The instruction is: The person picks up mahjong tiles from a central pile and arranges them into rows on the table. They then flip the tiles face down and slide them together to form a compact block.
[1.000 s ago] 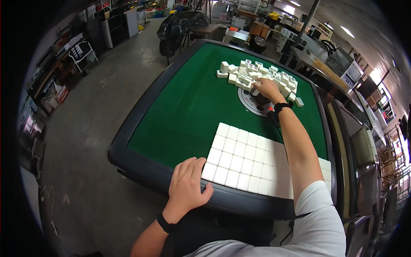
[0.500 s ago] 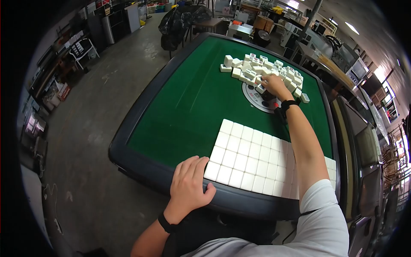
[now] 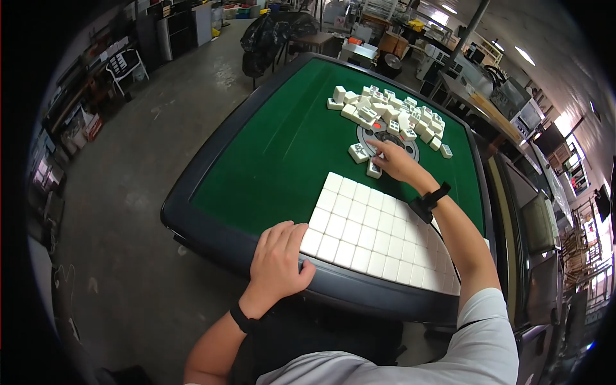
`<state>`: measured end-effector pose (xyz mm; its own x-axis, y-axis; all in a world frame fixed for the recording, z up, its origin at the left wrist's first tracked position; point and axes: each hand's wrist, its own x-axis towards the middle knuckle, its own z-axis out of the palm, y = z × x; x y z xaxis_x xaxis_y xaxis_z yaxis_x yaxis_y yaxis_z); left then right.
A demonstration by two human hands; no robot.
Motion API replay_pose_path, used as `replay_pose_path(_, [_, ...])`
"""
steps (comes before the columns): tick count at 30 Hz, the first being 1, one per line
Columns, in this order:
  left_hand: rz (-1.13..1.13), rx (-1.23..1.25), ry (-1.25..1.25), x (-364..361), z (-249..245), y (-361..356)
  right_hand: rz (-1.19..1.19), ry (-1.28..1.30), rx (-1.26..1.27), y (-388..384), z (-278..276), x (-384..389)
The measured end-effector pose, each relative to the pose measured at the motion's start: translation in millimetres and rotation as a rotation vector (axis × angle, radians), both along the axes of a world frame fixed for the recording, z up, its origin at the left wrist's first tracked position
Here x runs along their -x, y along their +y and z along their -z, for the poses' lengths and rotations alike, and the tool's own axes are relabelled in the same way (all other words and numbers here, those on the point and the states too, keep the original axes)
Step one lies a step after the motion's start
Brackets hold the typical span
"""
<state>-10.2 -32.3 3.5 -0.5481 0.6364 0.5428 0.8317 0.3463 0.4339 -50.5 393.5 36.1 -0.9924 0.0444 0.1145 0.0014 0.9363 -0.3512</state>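
Note:
My left hand (image 3: 277, 260) lies flat, fingers stretched, on the table's dark rim, touching the near left corner of a block of mahjong tiles (image 3: 350, 224) set face down in tidy rows. My right hand (image 3: 396, 162) is beyond that block. Its thumb side is on a face-up mahjong tile (image 3: 374, 169), and the forefinger reaches out over the felt. A second face-up tile (image 3: 359, 153) lies just left of those fingers. My right forearm covers the block's right part.
A loose heap of mahjong tiles (image 3: 385, 106) sits towards the far side, around the round centre panel (image 3: 410, 151). Green felt (image 3: 256, 167) spreads left of the tiles, inside the dark table rim (image 3: 212, 237). Metal equipment (image 3: 513, 122) stands close on the right.
My right hand has come back from the heap towards the block, and two face-up tiles now lie beside it, apart from the heap. My left hand stays at the block's corner.

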Motion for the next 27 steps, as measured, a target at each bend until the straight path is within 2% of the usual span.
replay_pose_path(3, [0.000,-0.014,-0.006,0.0,0.6,-1.5,0.142,-0.074,0.087,14.3,-4.4,3.5])
replay_pose_path(6, [-0.008,-0.014,0.003,-0.8,1.4,0.0,0.210,-0.075,-0.017,33.1,-1.4,22.8])
replay_pose_path(12, [-0.023,-0.022,-0.021,-1.6,0.8,-2.0,0.190,-0.053,0.019,16.5,-11.0,66.3])
replay_pose_path(14, [-0.030,-0.035,-0.012,-1.2,4.1,-1.6,0.163,-0.119,-0.145,12.5,-16.3,73.5])
replay_pose_path(16, [-0.032,-0.040,-0.009,-1.3,4.7,-1.5,0.157,-0.147,-0.182,9.8,-20.2,73.8])
replay_pose_path(19, [-0.033,-0.044,-0.004,-1.5,3.9,-1.3,0.412,-0.265,-0.022,-6.4,-27.1,68.9])
replay_pose_path(20, [-0.035,-0.039,-0.003,-2.0,4.0,-1.0,0.412,-0.265,-0.026,-17.7,-31.4,69.4])
replay_pose_path(22, [-0.033,-0.033,-0.008,-1.9,3.8,-0.8,0.377,-0.298,-0.195,-36.2,-34.5,67.1])
replay_pose_path(24, [-0.028,-0.026,-0.007,-2.5,4.4,-0.4,0.326,-0.295,-0.133,-43.8,-30.9,62.2])
replay_pose_path(27, [-0.041,-0.034,0.001,-1.9,5.8,-1.8,0.222,-0.092,-0.302,-40.6,-12.6,73.4])
